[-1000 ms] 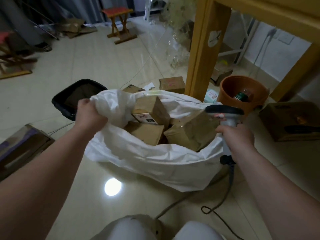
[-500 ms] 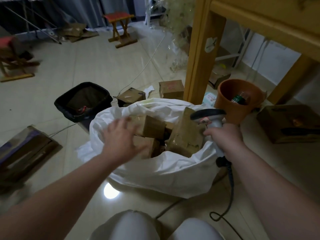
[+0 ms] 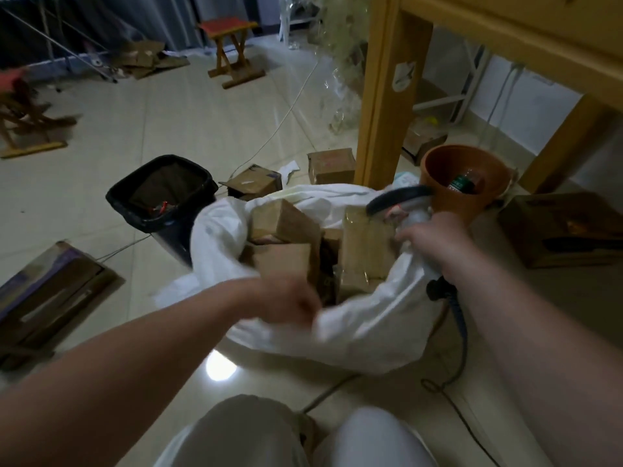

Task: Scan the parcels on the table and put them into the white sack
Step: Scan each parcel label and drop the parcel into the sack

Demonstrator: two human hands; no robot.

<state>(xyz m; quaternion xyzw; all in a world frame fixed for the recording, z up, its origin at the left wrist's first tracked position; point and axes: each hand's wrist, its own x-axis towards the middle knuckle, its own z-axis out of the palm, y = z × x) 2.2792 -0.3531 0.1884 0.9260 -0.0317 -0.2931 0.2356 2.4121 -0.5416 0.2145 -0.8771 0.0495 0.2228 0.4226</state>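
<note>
My left hand reached in from the near left, forearm stretched toward the sack, and the blurred fist was clenched on the sack's near rim, bunching the cloth. My right hand came from the near right, wrist bent slightly inward, fingers wrapped around the grip of the scanner. The scanner stood roughly upright, its dark head pointing left over the sack mouth, its cable trailing down to the floor in a loose loop.

The sack sat on the floor in the middle, just near of the table leg, its mouth open upward and sagging toward me. It looked like thin, crumpled white woven plastic. Inside lay several parcels: plain brown cardboard boxes, tilted against one another. The tallest one, on the right, stood on end with its long axis nearly vertical and glossy tape running down it.

A black bin stood left of the sack, touching or nearly so. A round orange pot sat far right, beside the scanner head. The floor was glossy pale tile.
</note>
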